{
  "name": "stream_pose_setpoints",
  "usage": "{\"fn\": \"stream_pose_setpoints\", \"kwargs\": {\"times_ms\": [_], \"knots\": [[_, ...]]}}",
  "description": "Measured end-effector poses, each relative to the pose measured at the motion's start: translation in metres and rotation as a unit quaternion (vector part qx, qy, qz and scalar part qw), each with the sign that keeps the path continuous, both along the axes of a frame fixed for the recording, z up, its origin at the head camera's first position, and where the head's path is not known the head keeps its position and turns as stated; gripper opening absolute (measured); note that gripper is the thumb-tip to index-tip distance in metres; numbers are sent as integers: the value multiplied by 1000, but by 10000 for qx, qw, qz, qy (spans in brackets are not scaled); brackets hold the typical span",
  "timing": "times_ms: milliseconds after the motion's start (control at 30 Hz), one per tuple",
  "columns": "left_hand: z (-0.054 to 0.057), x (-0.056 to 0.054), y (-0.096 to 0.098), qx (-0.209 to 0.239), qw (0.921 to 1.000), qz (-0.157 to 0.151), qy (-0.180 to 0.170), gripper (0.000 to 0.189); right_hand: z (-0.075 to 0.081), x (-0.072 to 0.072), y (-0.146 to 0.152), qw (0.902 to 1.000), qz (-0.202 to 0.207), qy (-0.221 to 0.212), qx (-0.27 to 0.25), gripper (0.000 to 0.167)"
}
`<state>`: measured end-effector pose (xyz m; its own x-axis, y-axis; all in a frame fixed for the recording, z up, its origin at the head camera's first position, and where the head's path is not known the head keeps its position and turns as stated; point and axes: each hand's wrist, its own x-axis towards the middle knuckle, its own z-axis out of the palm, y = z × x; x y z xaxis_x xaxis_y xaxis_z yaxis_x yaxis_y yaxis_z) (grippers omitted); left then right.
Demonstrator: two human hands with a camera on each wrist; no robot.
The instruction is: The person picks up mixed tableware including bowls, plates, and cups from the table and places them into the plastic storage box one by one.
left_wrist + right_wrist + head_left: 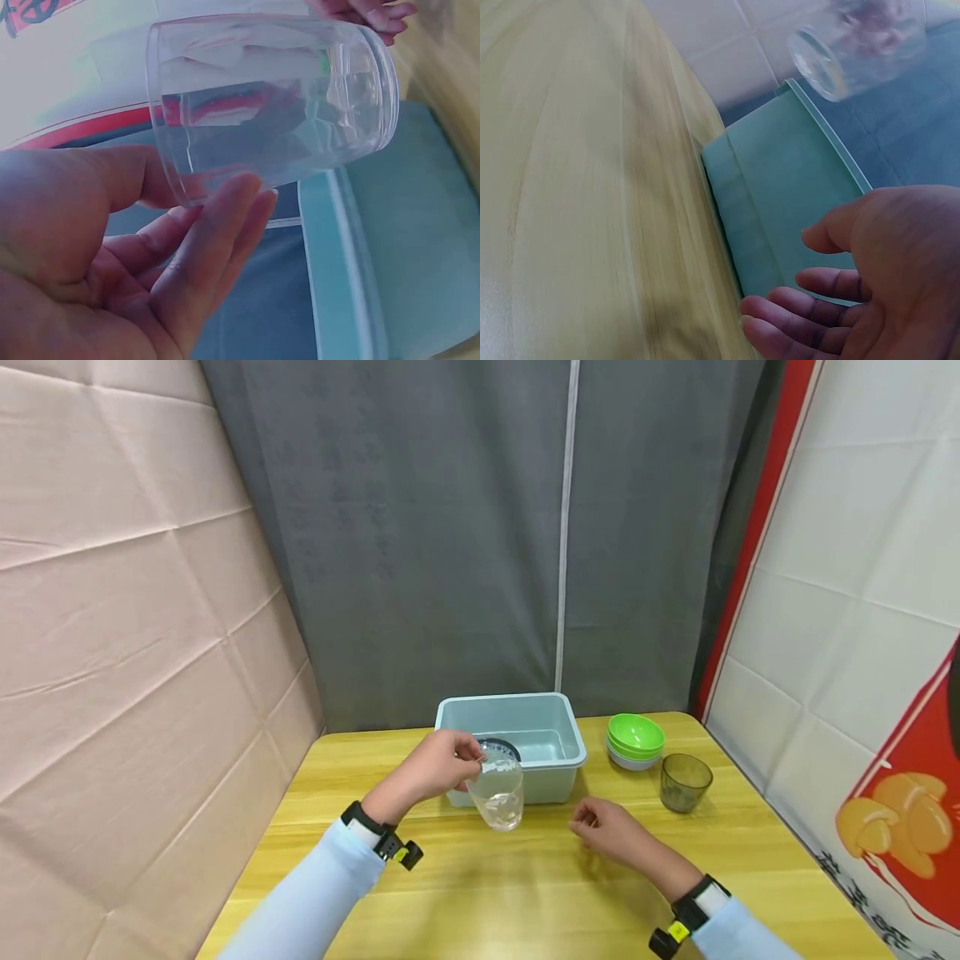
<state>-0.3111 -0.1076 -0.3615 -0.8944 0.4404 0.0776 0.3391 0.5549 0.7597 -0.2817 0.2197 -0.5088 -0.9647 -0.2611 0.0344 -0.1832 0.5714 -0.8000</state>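
A clear drinking glass [501, 797] hangs in front of the light blue basin [551, 783], above the table. My left hand [444, 767] pinches its rim between thumb and fingers; in the left wrist view the glass [270, 97] lies sideways across the picture, seen from that hand [142, 255]. My right hand [611, 832] hovers over the table to the right, its fingers loosely curled with nothing in them. In the right wrist view this right hand [885, 277] appears beside the basin wall [780, 187]. Part of a dark-rimmed patterned dish [501, 746] shows inside the basin, behind the glass.
On the table's right side stand stacked green bowls [636, 732] on a pale bowl [632, 762]. A brownish tinted glass [685, 782] stands nearby. Grey curtain [450, 543] closes off the back, with pale cloth walls [135, 635] at the sides.
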Motion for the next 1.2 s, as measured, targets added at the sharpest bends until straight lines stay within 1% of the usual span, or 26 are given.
{"fn": "stream_pose_setpoints", "kwargs": {"times_ms": [67,167,267,333,400,433,500,567,633,700,767,867,1000,1100,1200], "knots": [[10,-10,4,-121,9999,-22,51,16,-2,1,1,10000,-5,-56,-77,13],[20,-26,10,-224,9997,76,93,14,-6,4,2,9997,94,-130,-183,15],[27,-46,16,-224,9994,233,97,12,-11,7,2,9993,230,-172,-232,13],[29,-62,20,-258,9989,347,161,11,-12,9,1,9993,280,-163,-202,12],[30,-77,24,-343,9981,450,261,9,-13,10,-1,9994,285,-117,-157,12],[31,-86,27,-453,9972,510,311,11,-13,10,-2,9995,283,-86,-126,13],[29,-103,33,-691,9950,624,375,25,-12,11,-4,9996,276,-32,-92,13],[27,-120,40,-931,9925,699,364,39,-10,11,-5,9995,290,-27,-85,12],[22,-134,46,-1139,9900,778,288,50,-9,11,-7,9994,337,-53,-100,11],[18,-146,51,-1237,9884,856,230,54,-8,11,-8,9992,367,-117,-137,10],[11,-155,56,-1346,9862,941,200,55,-6,12,-9,9990,389,-150,-185,10],[0,-164,63,-1579,9814,1076,157,53,-5,14,-10,9987,411,-163,-257,10],[-13,-170,70,-1889,9741,1238,68,51,-4,18,-13,9987,433,-107,-253,10],[-19,-173,75,-1885,9728,1344,11,42,-4,22,-15,9989,413,-96,-217,10],[-25,-176,81,-1907,9712,1430,-47,29,-4,25,-15,9989,385,-104,-241,10]]}}
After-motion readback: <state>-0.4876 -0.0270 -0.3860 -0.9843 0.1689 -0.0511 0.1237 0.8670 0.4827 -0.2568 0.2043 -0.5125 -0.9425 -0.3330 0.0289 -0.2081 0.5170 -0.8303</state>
